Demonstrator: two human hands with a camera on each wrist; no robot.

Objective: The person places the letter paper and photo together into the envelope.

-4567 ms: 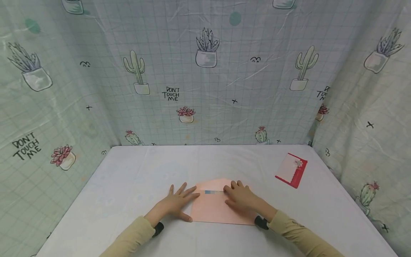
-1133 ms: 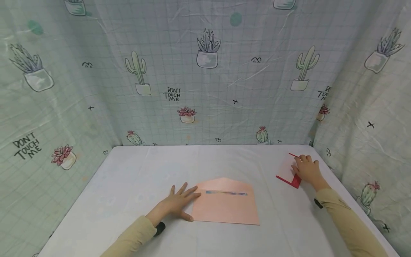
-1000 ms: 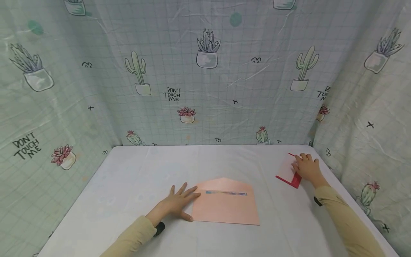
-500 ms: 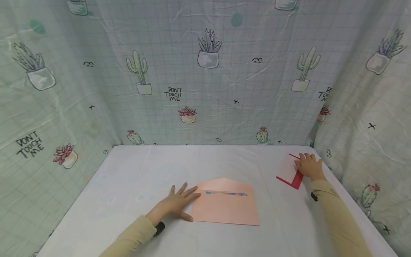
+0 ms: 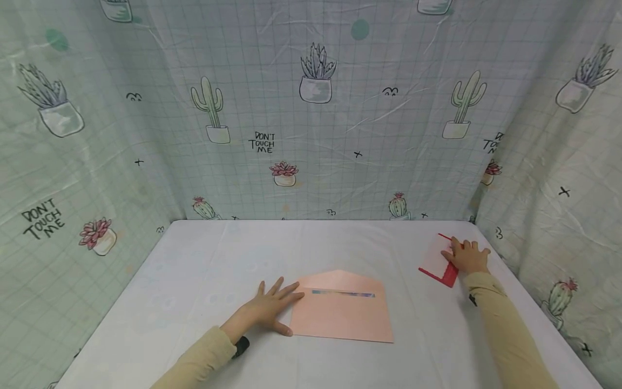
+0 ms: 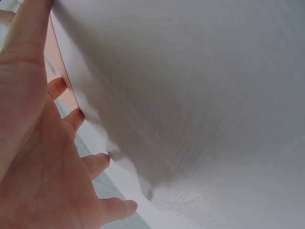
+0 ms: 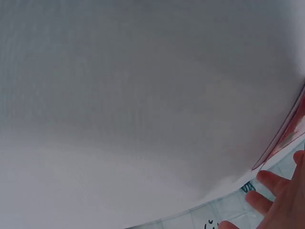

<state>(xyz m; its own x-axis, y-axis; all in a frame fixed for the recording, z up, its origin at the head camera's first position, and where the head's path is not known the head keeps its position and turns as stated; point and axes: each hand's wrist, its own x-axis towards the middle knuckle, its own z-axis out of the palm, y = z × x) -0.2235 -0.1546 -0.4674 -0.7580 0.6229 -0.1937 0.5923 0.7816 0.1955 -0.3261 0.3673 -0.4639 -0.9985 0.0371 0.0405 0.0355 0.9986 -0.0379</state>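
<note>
A peach-coloured envelope (image 5: 340, 319) lies flat at the middle front of the table, its pointed flap (image 5: 338, 279) spread out on the far side. A thin blue patterned strip (image 5: 342, 293) shows at its opening. My left hand (image 5: 269, 308) lies spread at the left edge of the envelope, with fingertips and thumb right at that edge. At the far right is a red and pale pink card (image 5: 450, 275). Over its right side my right hand (image 5: 470, 258) reaches with spread fingers, hiding part of it. The right wrist view shows the fingers (image 7: 271, 181) loosely bent beside the card (image 7: 291, 125).
A white cloth covers the table (image 5: 233, 254). Curtains (image 5: 311, 135) printed with cacti and pot plants hang at the back and both sides, close to the table edges. Dark wrist bands (image 5: 240, 346) sit under the sleeves.
My right hand has left the envelope and gone right to the card. During the last second it shifts slightly over the card's right side. The left hand stays put.
</note>
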